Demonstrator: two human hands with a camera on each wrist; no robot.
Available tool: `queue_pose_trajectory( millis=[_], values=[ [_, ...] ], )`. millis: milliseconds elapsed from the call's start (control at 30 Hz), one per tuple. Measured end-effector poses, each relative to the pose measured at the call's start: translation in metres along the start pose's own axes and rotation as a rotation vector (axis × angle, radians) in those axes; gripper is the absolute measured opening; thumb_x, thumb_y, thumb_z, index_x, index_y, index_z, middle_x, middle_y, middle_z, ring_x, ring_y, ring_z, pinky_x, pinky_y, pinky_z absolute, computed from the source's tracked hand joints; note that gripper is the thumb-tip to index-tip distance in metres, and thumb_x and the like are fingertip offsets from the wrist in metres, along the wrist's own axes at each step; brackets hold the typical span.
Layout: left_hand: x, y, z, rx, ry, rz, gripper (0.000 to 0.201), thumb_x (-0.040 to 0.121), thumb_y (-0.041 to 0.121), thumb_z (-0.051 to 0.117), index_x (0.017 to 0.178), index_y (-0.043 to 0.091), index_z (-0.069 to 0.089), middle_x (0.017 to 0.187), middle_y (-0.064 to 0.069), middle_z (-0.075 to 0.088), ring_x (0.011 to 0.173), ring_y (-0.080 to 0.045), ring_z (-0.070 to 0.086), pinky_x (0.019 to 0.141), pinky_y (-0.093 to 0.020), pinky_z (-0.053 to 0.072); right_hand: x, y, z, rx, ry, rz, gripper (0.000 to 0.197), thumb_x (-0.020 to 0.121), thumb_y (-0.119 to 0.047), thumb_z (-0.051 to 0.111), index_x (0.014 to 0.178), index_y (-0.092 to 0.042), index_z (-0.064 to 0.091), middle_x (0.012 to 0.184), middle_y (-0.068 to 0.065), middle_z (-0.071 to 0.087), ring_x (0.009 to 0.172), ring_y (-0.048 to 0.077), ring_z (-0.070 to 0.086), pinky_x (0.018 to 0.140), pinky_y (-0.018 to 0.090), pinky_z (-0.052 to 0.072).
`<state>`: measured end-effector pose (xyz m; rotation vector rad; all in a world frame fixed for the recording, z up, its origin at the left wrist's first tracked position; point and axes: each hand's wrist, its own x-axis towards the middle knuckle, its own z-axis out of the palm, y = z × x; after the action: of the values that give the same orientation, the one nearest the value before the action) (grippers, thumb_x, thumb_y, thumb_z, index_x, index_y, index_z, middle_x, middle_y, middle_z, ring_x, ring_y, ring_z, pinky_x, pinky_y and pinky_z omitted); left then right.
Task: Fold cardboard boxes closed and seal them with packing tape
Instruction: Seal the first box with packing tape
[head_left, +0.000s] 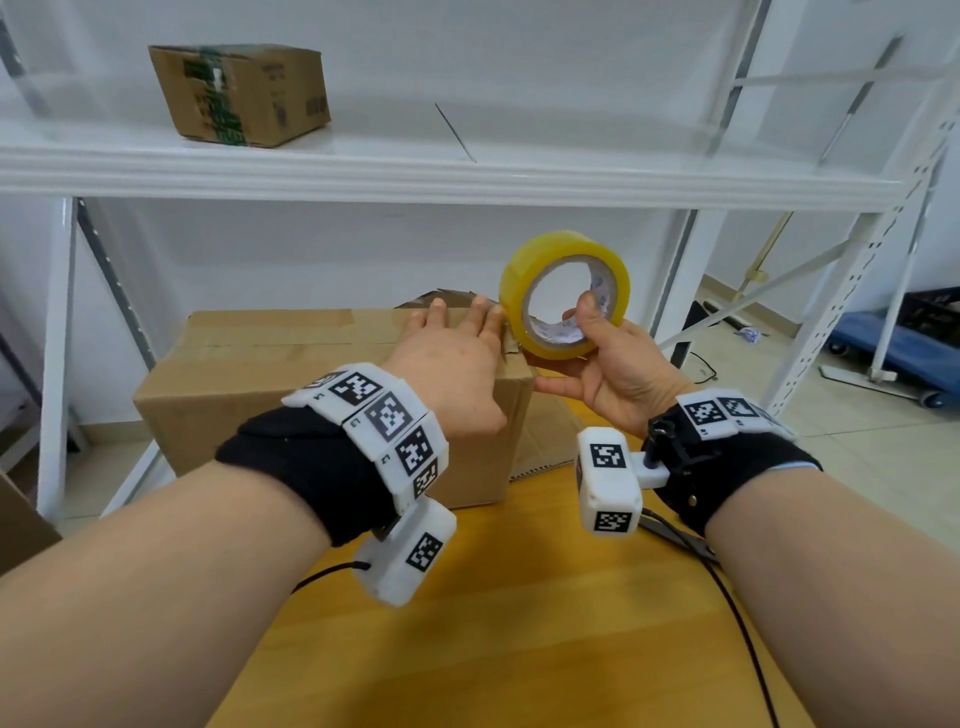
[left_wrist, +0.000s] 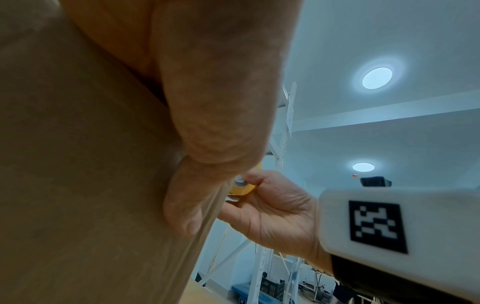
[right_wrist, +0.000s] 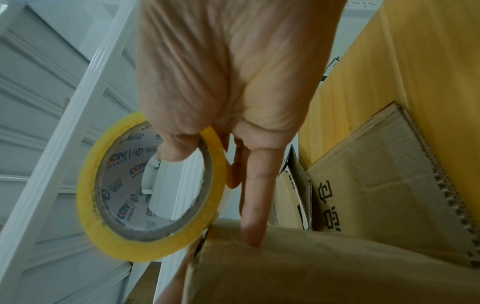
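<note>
Tape roll (head_left: 565, 294) sat pinched in the right hand's (head_left: 608, 369) grip, just beside the left hand (head_left: 457, 364) spread flat on the box (head_left: 249, 364).

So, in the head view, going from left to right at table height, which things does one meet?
Cardboard box → left hand, flat on the box → yellow tape roll → right hand, holding the roll → blue cart on the floor.

Left hand (head_left: 457, 358) flat, right hand (head_left: 618, 374) pinching.
</note>
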<state>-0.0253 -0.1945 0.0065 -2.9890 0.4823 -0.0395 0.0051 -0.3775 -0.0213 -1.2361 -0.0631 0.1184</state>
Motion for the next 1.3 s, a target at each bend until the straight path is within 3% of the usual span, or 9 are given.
queue_pose_trajectory(
  millis=[100, 233, 467, 667, 1000, 1167, 1300],
  values=[
    [0.000, -0.002, 0.002, -0.011, 0.010, 0.001, 0.103, 0.086, 0.050, 0.058, 0.156, 0.020, -0.012, 0.165, -0.004, -0.009, 0.150, -0.039, 0.001, 0.122, -0.051, 0.011, -0.002, 0.004, -0.004, 0.052, -0.001, 0.029, 0.042, 0.102, -0.041, 0.047, 0.118, -0.003, 0.056, 0.104, 0.022, 0.075, 0.091, 0.037, 0.075, 0.064, 0.046, 0.064],
    [0.001, -0.001, 0.002, -0.010, 0.013, 0.008, 0.102, 0.086, 0.050, 0.057, 0.156, 0.022, -0.012, 0.165, -0.003, -0.009, 0.150, -0.038, 0.001, 0.122, -0.050, 0.011, -0.002, 0.011, -0.009, 0.092, -0.002, 0.059, 0.048, 0.102, -0.042, 0.046, 0.121, 0.000, 0.056, 0.103, 0.024, 0.074, 0.089, 0.036, 0.075, 0.059, 0.041, 0.062],
    [0.000, -0.004, 0.005, -0.024, 0.024, 0.020, 0.102, 0.086, 0.052, 0.058, 0.155, 0.029, -0.014, 0.164, -0.003, -0.012, 0.150, -0.039, 0.000, 0.122, -0.051, 0.010, 0.000, 0.020, -0.020, 0.079, 0.026, 0.085, 0.051, 0.102, -0.044, 0.045, 0.130, -0.001, 0.054, 0.113, 0.025, 0.072, 0.099, 0.041, 0.072, 0.066, 0.045, 0.063],
    [0.000, -0.002, 0.008, -0.008, 0.037, 0.025, 0.101, 0.086, 0.052, 0.057, 0.154, 0.032, -0.014, 0.164, -0.005, -0.012, 0.149, -0.041, -0.001, 0.122, -0.053, 0.008, 0.001, 0.023, -0.021, 0.094, 0.043, 0.105, 0.053, 0.103, -0.042, 0.044, 0.137, -0.001, 0.049, 0.116, 0.025, 0.070, 0.099, 0.041, 0.072, 0.063, 0.043, 0.063],
    [-0.002, -0.003, 0.009, -0.012, 0.062, 0.018, 0.103, 0.087, 0.054, 0.058, 0.155, 0.027, -0.014, 0.164, -0.002, -0.012, 0.150, -0.036, -0.002, 0.122, -0.050, 0.010, 0.001, 0.031, -0.019, 0.142, 0.038, 0.157, 0.044, 0.106, -0.038, 0.043, 0.133, -0.004, 0.052, 0.112, 0.025, 0.072, 0.086, 0.037, 0.075, 0.059, 0.040, 0.063],
    [-0.002, -0.001, 0.008, -0.028, 0.065, 0.020, 0.101, 0.087, 0.055, 0.057, 0.156, 0.028, -0.012, 0.164, -0.002, -0.011, 0.151, -0.034, -0.003, 0.123, -0.049, 0.006, 0.003, 0.045, -0.013, 0.224, 0.056, 0.195, 0.038, 0.105, -0.031, 0.048, 0.129, -0.002, 0.055, 0.106, 0.021, 0.074, 0.084, 0.033, 0.076, 0.067, 0.041, 0.064],
    [-0.006, -0.003, 0.006, -0.052, 0.060, 0.018, 0.101, 0.087, 0.055, 0.057, 0.156, 0.026, -0.012, 0.164, -0.003, -0.012, 0.151, -0.030, -0.004, 0.122, -0.047, 0.004, 0.005, 0.056, -0.006, 0.288, 0.083, 0.214, 0.038, 0.104, -0.023, 0.051, 0.134, 0.001, 0.053, 0.096, 0.018, 0.075, 0.077, 0.027, 0.076, 0.058, 0.035, 0.062]
  ],
)
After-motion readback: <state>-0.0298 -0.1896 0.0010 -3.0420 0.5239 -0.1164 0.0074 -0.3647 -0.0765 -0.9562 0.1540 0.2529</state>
